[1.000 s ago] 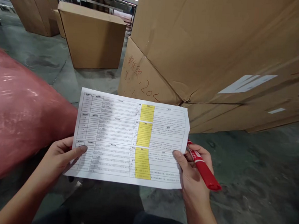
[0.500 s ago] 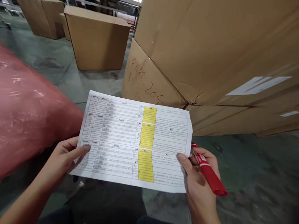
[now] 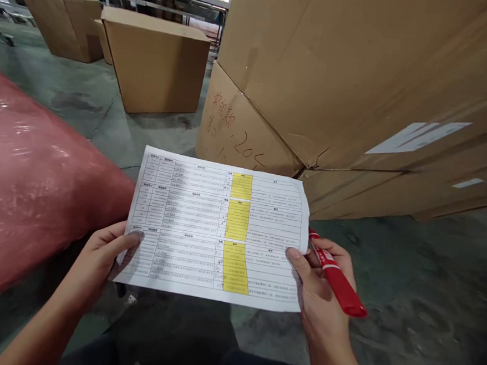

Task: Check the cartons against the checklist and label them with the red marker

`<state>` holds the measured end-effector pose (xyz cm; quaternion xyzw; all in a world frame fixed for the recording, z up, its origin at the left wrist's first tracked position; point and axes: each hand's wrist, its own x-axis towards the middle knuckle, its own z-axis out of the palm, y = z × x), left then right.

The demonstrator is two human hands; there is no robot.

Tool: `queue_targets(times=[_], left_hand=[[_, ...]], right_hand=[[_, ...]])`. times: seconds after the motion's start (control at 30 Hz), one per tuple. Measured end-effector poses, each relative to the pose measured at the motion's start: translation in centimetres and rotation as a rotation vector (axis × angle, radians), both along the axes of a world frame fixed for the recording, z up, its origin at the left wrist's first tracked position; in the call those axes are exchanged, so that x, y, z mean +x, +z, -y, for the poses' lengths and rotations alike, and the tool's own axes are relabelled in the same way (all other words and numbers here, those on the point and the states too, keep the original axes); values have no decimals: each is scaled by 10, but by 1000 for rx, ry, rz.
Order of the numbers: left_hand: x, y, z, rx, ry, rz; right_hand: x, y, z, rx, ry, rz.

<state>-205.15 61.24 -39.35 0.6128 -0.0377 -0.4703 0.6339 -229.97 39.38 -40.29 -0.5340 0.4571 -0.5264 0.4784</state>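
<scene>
A white paper sheet (image 3: 190,229) printed with tables is stretched between my two hands, with a yellow-highlighted column right of its middle. My left hand (image 3: 107,251) pinches its lower left edge, thumb on top and fingers underneath. At the lower right edge, my right hand (image 3: 324,282) grips the sheet under the thumb. That same hand also holds a red marker pen (image 3: 339,281), slanting down to the right between palm and fingers. Parts of the fingers of both hands are hidden behind the sheet.
Large stacked cardboard boxes (image 3: 360,63) rise at the right, one with red handwriting and white labels. A bulky pink plastic-wrapped bundle (image 3: 38,190) lies at the left. Further back, a cardboard box (image 3: 159,71) and another carton (image 3: 63,22) stand on the grey floor (image 3: 146,137) before metal racks.
The sheet and both hands have shifted very slightly left in view, along with the background. Both hands keep the same hold on the sheet and the marker.
</scene>
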Motion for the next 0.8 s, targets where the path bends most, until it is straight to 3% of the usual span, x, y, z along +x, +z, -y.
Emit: queue_targets(times=[0.5,0.8], left_hand=[[-3,-1,4,12,74,1],[1,-6,0,18,48,53]], right_hand=[[-2,-3,0,-43,10,-44],[-2,0,-1,-41,1,-36]])
